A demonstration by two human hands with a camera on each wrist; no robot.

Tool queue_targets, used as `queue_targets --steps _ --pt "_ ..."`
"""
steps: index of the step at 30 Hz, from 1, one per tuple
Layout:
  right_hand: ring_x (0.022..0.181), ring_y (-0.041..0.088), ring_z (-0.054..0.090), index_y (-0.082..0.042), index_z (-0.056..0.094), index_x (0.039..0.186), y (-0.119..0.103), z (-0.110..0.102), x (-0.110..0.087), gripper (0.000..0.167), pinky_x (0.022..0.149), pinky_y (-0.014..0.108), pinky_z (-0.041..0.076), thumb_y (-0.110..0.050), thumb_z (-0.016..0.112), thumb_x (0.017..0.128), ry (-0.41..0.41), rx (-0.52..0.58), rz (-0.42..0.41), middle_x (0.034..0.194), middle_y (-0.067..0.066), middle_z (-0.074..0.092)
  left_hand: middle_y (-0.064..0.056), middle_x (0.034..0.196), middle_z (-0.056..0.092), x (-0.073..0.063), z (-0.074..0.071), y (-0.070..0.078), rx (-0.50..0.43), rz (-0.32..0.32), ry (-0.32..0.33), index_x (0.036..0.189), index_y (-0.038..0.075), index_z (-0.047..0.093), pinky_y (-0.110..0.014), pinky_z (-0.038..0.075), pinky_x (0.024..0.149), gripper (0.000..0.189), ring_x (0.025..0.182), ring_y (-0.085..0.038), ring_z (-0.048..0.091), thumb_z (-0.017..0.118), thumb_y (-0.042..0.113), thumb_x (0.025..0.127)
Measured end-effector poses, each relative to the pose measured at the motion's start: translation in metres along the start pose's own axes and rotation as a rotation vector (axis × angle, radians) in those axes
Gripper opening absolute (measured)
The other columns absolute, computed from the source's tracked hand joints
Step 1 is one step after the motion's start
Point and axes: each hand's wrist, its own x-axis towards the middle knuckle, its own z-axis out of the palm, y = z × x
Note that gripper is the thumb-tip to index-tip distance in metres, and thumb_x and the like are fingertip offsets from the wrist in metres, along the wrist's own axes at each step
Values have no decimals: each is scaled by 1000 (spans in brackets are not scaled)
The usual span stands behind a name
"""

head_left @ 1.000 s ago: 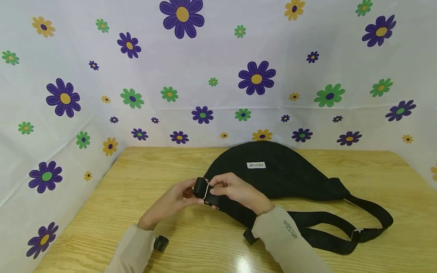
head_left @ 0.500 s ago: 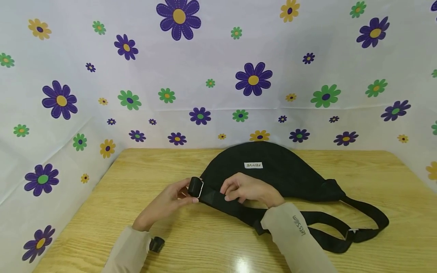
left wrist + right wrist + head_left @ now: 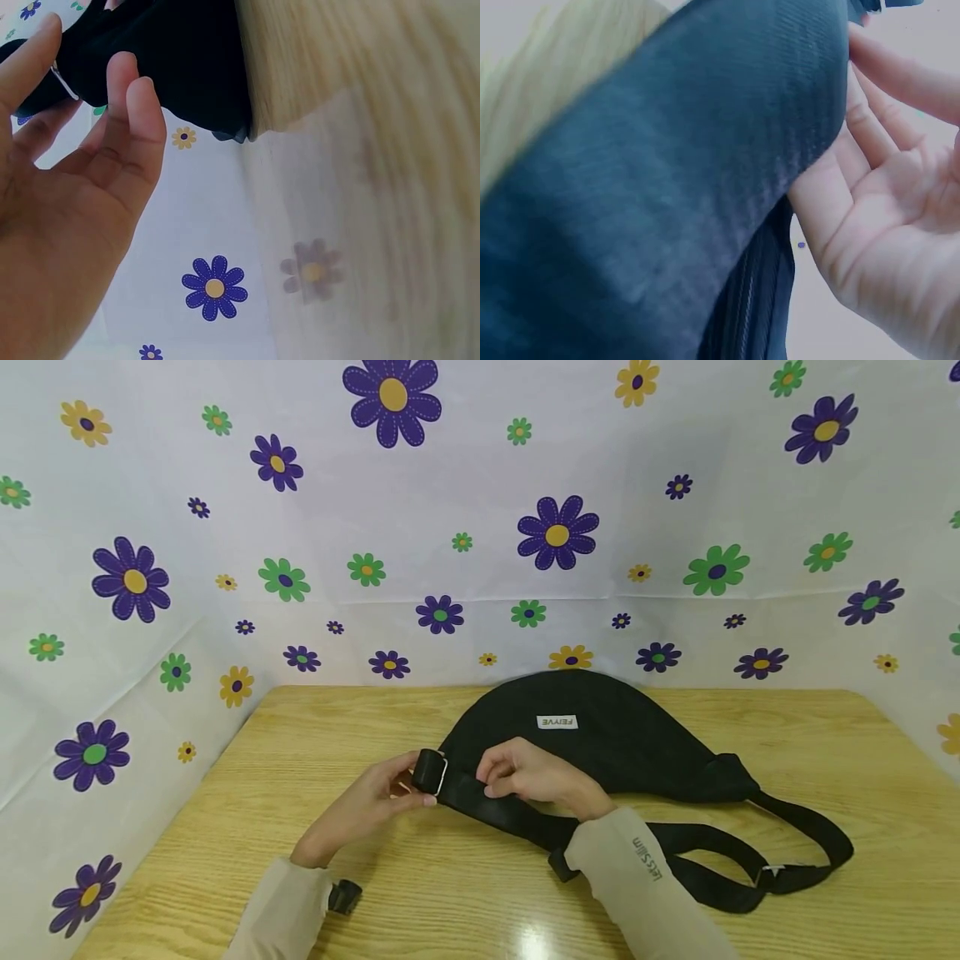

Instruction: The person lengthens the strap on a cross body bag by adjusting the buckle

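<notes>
A black sling bag [image 3: 615, 735] with a small white label lies flat on the table. At its left end, my left hand [image 3: 360, 806] pinches a black looped strap end [image 3: 429, 772] by a silver metal ring [image 3: 442, 777]. The left wrist view shows the ring [image 3: 64, 82] between thumb and fingers. Just right of it, my right hand [image 3: 536, 777] pinches the wide black strap [image 3: 487, 803] between thumb and fingers. Up close in the right wrist view, the strap [image 3: 667, 150] passes in front of some of the fingers; a zipper [image 3: 748, 292] shows below its edge.
The bag's narrower strap [image 3: 817, 818] loops over the right of the wooden table [image 3: 450, 893], with a metal slider [image 3: 768, 872] on it. A small black device [image 3: 345, 897] sits at the left sleeve. Behind the table hangs a flower-print cloth [image 3: 480, 477].
The right hand has let go near the metal ring and shifted right along the strap, then slightly back left. The left hand keeps its pinch, with the ring a little further left.
</notes>
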Motion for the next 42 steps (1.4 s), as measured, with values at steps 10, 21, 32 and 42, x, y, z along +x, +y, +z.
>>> queue_targets --steps 10,21,32,42 --pt "84 13 61 8 67 99 -9 24 7 8 85 32 52 9 63 92 195 35 -55 86 6 70 -8 103 67 1 2 0 -23 1 1 120 -6 63 -31 54 77 27 87 -15 62 70 3 95" --pt "90 15 64 7 67 108 -10 34 13 14 88 33 52 3 64 95 240 68 -9 98 8 70 -8 109 68 1 5 3 2 -21 -11 121 -3 63 -34 53 81 28 92 -18 63 70 8 97" --pt "63 15 40 2 48 148 -4 -1 -3 59 58 24 37 14 49 91 -130 -13 -25 94 7 59 -11 112 68 0 4 1 3 0 -12 130 -5 60 -35 54 80 37 91 -18 63 70 7 97" --pt "58 11 36 7 55 136 0 -11 -7 53 55 22 34 20 49 85 -165 -26 -12 75 1 50 -8 110 68 0 2 2 19 -4 -6 125 -2 63 -34 53 80 30 91 -17 62 70 10 97"
